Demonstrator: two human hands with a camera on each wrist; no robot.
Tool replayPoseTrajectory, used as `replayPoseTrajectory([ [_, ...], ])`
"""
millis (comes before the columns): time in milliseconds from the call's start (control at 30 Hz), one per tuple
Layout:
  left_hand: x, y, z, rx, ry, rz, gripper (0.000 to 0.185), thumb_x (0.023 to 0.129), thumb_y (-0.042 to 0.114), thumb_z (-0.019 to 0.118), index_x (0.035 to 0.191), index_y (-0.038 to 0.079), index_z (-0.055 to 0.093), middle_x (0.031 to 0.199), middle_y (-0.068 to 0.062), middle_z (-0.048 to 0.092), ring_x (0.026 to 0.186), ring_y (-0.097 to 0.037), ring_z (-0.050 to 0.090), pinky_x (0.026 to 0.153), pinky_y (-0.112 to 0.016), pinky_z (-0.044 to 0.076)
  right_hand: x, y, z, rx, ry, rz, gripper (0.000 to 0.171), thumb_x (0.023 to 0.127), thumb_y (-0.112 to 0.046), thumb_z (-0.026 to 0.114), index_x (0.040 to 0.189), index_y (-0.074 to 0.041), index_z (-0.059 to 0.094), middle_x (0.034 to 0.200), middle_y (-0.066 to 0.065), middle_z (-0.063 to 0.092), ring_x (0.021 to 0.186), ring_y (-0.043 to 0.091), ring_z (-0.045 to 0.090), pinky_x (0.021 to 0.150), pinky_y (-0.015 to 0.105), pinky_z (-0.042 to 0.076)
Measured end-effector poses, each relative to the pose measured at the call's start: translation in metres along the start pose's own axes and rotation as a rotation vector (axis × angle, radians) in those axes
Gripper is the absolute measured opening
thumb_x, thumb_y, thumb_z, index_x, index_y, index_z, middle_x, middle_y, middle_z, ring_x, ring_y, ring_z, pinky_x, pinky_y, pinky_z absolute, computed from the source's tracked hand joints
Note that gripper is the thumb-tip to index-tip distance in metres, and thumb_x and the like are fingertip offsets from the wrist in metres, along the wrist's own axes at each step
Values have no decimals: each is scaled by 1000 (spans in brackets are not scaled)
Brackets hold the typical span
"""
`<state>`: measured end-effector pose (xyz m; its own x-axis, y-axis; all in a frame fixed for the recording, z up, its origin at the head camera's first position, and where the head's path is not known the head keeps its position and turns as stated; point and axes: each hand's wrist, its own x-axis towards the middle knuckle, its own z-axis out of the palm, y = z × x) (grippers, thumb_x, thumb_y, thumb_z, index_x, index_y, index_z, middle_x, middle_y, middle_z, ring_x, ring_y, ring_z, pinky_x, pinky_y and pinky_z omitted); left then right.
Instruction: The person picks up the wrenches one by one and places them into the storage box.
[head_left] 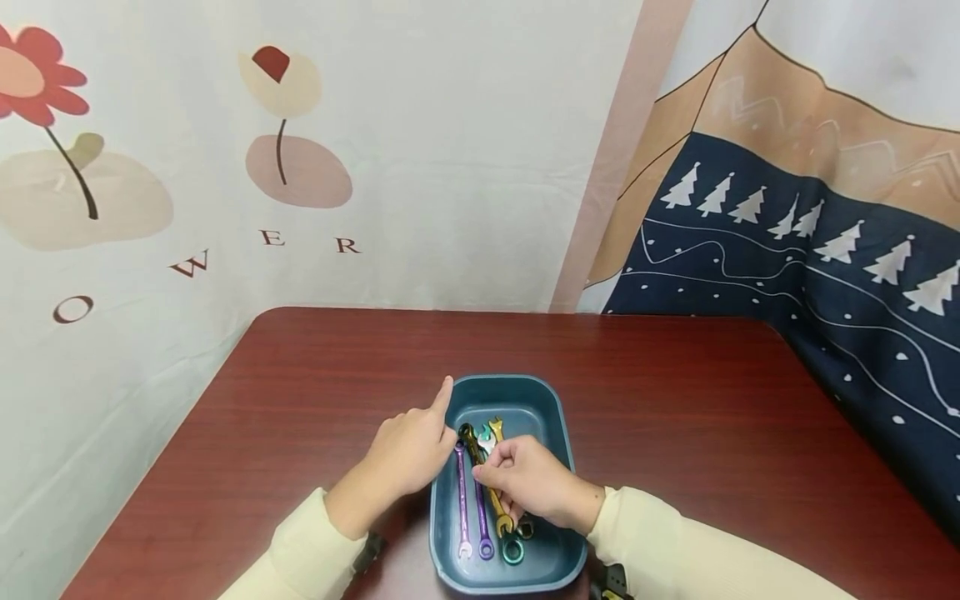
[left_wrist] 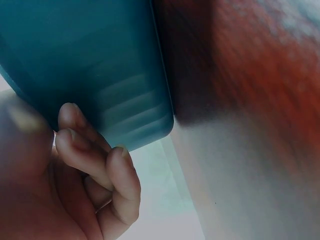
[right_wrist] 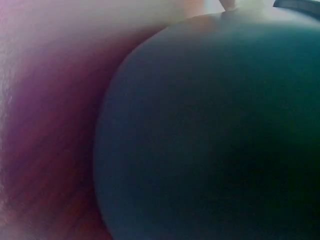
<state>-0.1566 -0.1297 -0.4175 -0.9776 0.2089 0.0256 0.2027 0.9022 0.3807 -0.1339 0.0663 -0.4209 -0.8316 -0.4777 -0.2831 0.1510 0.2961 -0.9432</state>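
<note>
A blue-teal tray (head_left: pixel 555 575) holds several combination wrenches. My left hand (head_left: pixel 411 450) grips its left rim, index finger pointing forward, thumb over the edge; in the left wrist view, the curled fingers (left_wrist: pixel 122 185) lie against its outer side. Over the middle of the tray, my right hand (head_left: pixel 532 479) has its fingers curled round a gold wrench (head_left: pixel 504 525), partly hidden by the hand. Left of it lie a pink-purple wrench (head_left: pixel 462 504) and a violet wrench (head_left: pixel 483 533). A green ring end (head_left: pixel 513 549) shows below, and another gold wrench's open end (head_left: pixel 497 426) beyond the hand.
The tray stands on a reddish-brown table (head_left: pixel 337 358). A white curtain (head_left: pixel 450 150) with flower prints hangs behind, and a navy cloth (head_left: pixel 750 250) with tree prints at the right. The right wrist view is dark and blurred, mostly tray wall (right_wrist: pixel 160 140).
</note>
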Motion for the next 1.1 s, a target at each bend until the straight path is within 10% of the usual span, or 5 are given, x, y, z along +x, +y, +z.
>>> replayPoseTrajectory([
  [1100,-2,0,-4,-6,11,-13,74,95,24,55,159,8,24,49,2,44,44,-15,38,47,-31,33,-2,-5,1,-51,-57,64,19,91,-9,57,100,2,71,74,10,73,40,9,56,40,25,49],
])
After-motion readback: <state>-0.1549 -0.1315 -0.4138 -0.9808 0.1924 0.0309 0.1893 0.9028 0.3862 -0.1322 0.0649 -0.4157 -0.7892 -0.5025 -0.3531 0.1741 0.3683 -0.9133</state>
